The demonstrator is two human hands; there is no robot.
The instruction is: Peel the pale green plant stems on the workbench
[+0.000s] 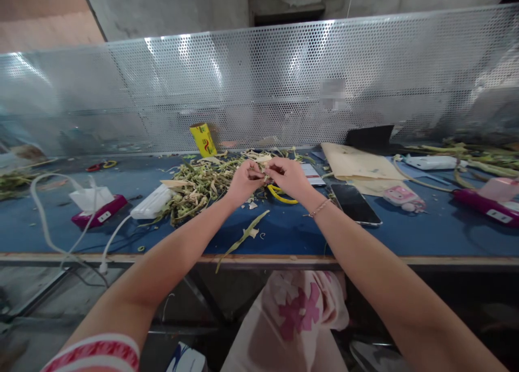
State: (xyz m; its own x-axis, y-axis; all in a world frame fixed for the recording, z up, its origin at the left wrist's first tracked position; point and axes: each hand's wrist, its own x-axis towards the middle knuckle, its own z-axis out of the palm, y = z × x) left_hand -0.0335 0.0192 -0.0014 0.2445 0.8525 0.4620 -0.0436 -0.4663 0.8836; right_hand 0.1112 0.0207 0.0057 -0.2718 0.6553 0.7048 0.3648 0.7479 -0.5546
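My left hand point(245, 179) and my right hand point(288, 176) meet above the blue table, fingertips pinched together. Whatever small piece lies between them is too small and covered to make out. A heap of dried, curled plant stems and leaves point(203, 185) spreads beside and behind my left hand. Just below the fingers, a yellow loop point(283, 195), perhaps a scissors handle, rests on the table. Closer to me lies one long green strip of plant point(243, 237), with pale scraps point(253, 232) next to it.
On the right are a black phone point(357, 203), brown paper point(360, 166) and a pink device point(403, 196). On the left, a white power strip point(152, 201), a purple socket box point(99, 210) and cables. A yellow tube point(203, 139) stands before the perforated metal screen point(243, 101).
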